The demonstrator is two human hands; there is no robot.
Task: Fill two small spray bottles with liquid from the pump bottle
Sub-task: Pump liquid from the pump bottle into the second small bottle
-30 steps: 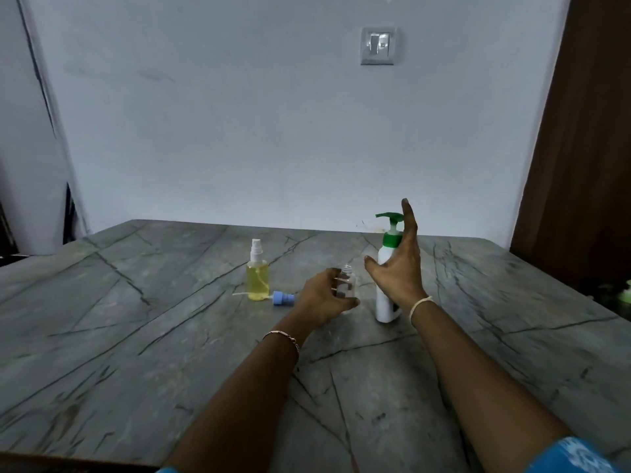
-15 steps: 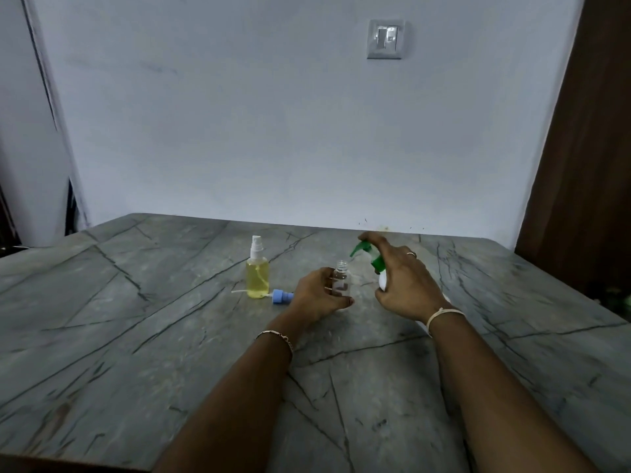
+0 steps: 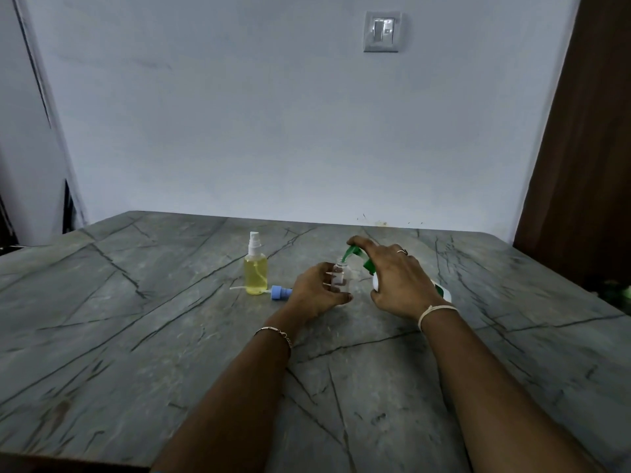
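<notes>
My left hand [image 3: 316, 291] grips a small clear spray bottle [image 3: 341, 279] standing uncapped on the grey stone table [image 3: 136, 353]. My right hand [image 3: 397, 283] holds the white pump bottle [image 3: 444, 292] tilted to the left, a finger on its green pump head [image 3: 351, 252], whose spout sits over the clear bottle's mouth. Much of the pump bottle is hidden behind my hand. To the left stands a second small spray bottle [image 3: 255, 269] with yellow liquid and a white sprayer on it. A blue sprayer cap [image 3: 280, 292] with a thin tube lies beside it.
A pale wall with a light switch [image 3: 381, 31] rises behind the table's far edge. A dark wooden door [image 3: 587, 148] stands at the right. Something green [image 3: 618, 291] shows beyond the table's right edge.
The pump bottle stood upright with my right hand open against it; my right hand has since gripped it, tilted it left and brought the spout down over the small clear bottle.
</notes>
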